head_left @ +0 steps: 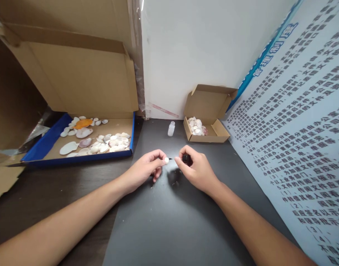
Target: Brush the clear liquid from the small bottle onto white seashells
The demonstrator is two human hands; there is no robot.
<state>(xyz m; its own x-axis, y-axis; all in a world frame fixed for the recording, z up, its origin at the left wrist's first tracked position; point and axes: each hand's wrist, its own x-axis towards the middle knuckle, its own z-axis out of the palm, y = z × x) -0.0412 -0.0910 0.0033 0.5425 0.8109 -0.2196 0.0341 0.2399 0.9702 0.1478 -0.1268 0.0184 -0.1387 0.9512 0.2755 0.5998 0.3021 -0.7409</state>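
Between the thumb and fingers of my left hand [151, 165] is a small white shell [166, 160]. My right hand [195, 169] grips a black cap [187, 159] with a thin applicator brush [171, 159]. The brush tip points left and is at or very near the shell; whether they touch I cannot tell. Beyond my hands, a small translucent white bottle [171, 129] stands upright without a cap on its neck.
At left lies an open blue-edged cardboard box [125, 123] with many shells, one of them orange [83, 123]. A smaller open carton [208, 138] with white shells [195, 126] stands at back right. A printed board [294, 122] borders the right, a white wall [183, 55] the back.
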